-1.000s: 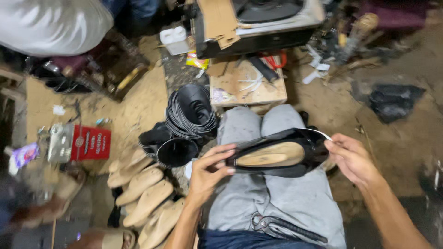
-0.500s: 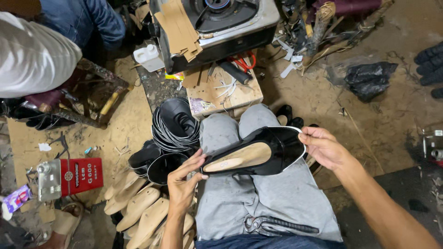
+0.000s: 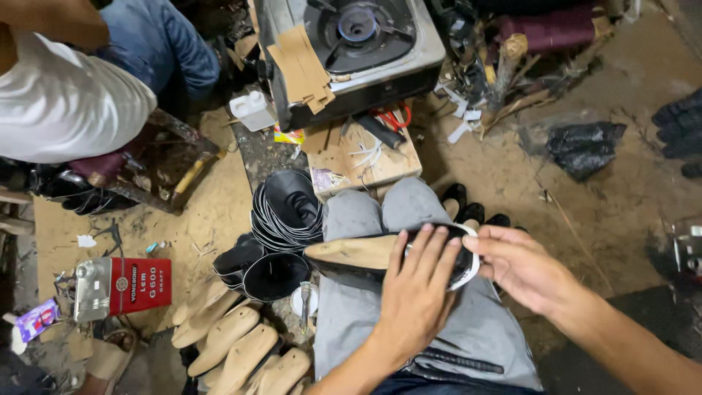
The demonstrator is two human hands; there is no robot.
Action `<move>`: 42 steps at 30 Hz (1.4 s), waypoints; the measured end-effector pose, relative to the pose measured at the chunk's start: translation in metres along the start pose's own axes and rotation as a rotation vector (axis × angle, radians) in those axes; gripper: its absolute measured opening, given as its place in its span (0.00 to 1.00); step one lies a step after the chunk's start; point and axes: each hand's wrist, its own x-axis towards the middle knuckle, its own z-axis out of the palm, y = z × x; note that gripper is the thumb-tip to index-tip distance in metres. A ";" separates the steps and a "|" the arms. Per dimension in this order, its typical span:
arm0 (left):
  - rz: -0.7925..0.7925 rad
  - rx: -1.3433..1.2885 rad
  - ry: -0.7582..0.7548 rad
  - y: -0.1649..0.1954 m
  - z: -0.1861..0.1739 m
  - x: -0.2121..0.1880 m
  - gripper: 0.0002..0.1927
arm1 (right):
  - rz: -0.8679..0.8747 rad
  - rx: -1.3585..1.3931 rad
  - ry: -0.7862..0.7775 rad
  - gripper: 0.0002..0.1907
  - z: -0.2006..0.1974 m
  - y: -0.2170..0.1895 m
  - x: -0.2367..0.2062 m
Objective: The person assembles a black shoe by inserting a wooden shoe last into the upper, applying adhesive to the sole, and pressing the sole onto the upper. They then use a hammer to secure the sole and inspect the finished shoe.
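A black shoe upper on a tan wooden last (image 3: 351,252) lies sole-up across my grey-trousered lap. My left hand (image 3: 417,292) lies flat over its heel half, fingers spread across the sole. My right hand (image 3: 515,263) pinches the white-edged heel rim at the right end. The pointed tan toe sticks out to the left.
A stack of black shoe uppers (image 3: 285,212) and several tan lasts (image 3: 234,344) lie to my left. A red tin (image 3: 124,285) sits further left. A gas stove (image 3: 351,44) and a wooden board (image 3: 365,157) stand ahead. Another person in white (image 3: 66,110) sits at upper left.
My left hand has moved from under the shoe's toe end onto the top of its heel half. The shoe now lies flatter on my lap. The view has shifted.
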 end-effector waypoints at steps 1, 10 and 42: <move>0.034 0.112 0.005 0.001 0.003 0.004 0.31 | 0.026 0.024 0.040 0.04 0.011 -0.004 -0.005; 0.156 -0.050 -0.020 -0.032 -0.040 0.012 0.27 | -0.076 0.544 0.006 0.14 0.091 -0.014 -0.067; -0.282 -0.846 0.273 -0.137 -0.057 0.098 0.23 | -0.651 -1.703 0.396 0.09 0.003 0.217 -0.003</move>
